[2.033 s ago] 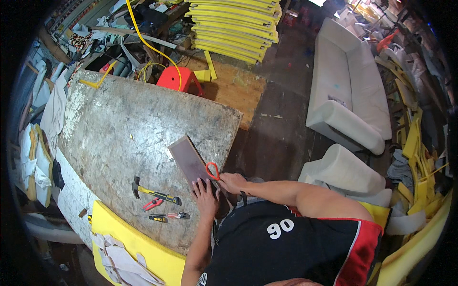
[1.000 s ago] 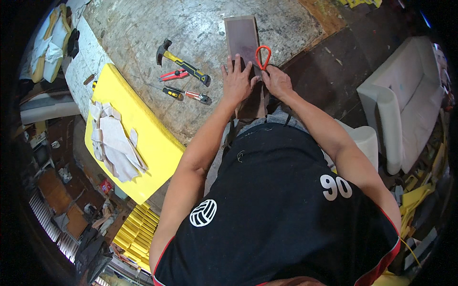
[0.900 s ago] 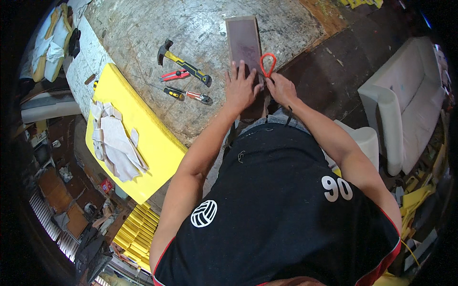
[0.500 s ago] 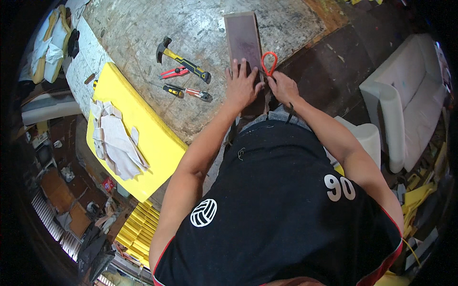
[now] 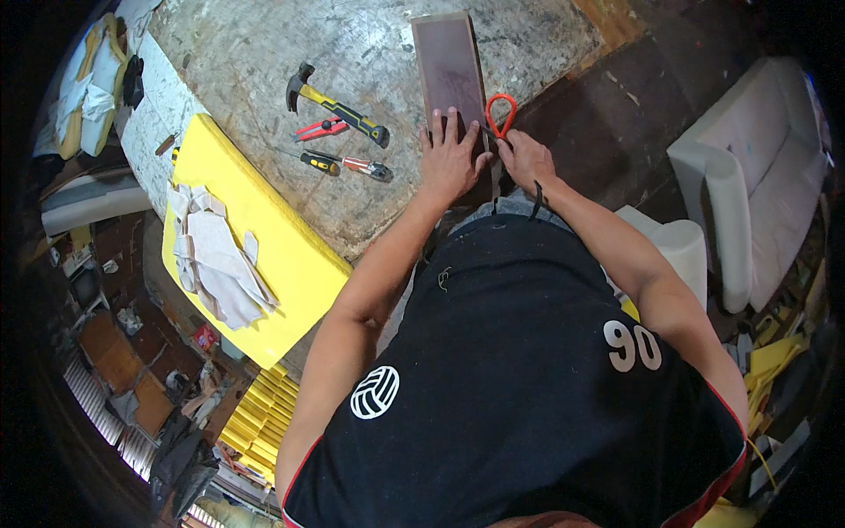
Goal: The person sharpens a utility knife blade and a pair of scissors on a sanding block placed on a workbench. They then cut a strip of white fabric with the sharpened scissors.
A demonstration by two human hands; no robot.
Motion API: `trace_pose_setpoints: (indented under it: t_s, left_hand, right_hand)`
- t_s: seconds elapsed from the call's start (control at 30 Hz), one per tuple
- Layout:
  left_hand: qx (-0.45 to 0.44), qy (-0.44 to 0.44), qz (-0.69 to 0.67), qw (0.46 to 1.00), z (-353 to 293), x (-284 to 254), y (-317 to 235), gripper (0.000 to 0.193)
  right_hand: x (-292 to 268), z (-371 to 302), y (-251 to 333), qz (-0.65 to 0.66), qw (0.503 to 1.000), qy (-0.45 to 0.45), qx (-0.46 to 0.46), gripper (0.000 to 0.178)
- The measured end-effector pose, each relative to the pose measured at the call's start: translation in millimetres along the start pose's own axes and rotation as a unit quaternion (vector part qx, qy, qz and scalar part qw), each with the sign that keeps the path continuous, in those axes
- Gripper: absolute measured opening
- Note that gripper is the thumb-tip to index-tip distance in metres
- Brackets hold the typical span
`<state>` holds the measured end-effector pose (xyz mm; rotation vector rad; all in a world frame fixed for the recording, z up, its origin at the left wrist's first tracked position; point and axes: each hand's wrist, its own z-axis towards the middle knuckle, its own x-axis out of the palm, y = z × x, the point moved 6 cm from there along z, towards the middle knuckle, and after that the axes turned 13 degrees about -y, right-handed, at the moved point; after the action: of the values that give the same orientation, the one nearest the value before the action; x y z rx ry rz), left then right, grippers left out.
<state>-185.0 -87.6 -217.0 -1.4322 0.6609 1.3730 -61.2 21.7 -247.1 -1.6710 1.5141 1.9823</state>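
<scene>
A long flat brown board (image 5: 447, 66) with a pale border lies on the workbench, pointing away from me. My left hand (image 5: 451, 161) rests flat on its near end, fingers spread. Just to its right, my right hand (image 5: 525, 160) is closed around scissors, whose orange handle loop (image 5: 500, 115) sticks up past the fingers. The blades are mostly hidden between the two hands. Beneath them a narrow pale strip (image 5: 495, 187) hangs toward my waist; what it belongs to I cannot make out.
Left of the board lie a claw hammer (image 5: 339, 107), red-handled pliers (image 5: 321, 129), a yellow-black screwdriver (image 5: 319, 163) and a red-handled cutting tool (image 5: 365, 167). Grey fabric pieces (image 5: 217, 255) cover part of a yellow foam sheet (image 5: 295, 251). A pale sofa frame (image 5: 748, 189) stands at right.
Both hands keep nearly the same places on and beside the board. The scissors' orange loop has tilted and looks rounder. The whole view has shifted slightly.
</scene>
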Motion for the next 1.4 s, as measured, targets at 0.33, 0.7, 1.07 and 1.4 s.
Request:
trace_pose_setpoints:
  t_s: [0.33, 0.7, 1.07, 1.4]
  left_hand:
    - [0.015, 0.018, 0.008, 1.0, 16, -6, 9, 0.067]
    - [0.008, 0.011, 0.002, 1.0, 31, 0, 18, 0.069]
    - [-0.013, 0.021, -0.002, 1.0, 41, 0, 22, 0.07]
    - [-0.012, -0.012, -0.002, 1.0, 29, 4, 19, 0.069]
  right_hand:
    - [-5, 13, 9, 0.007, 1.0, 0.003, 0.008, 0.028]
    - [0, 27, 13, 0.024, 0.998, -0.049, -0.028, 0.025]
    - [3, 40, 16, 0.005, 0.999, -0.041, -0.029, 0.026]
    - [-2, 32, 15, 0.01, 0.999, -0.03, -0.023, 0.028]
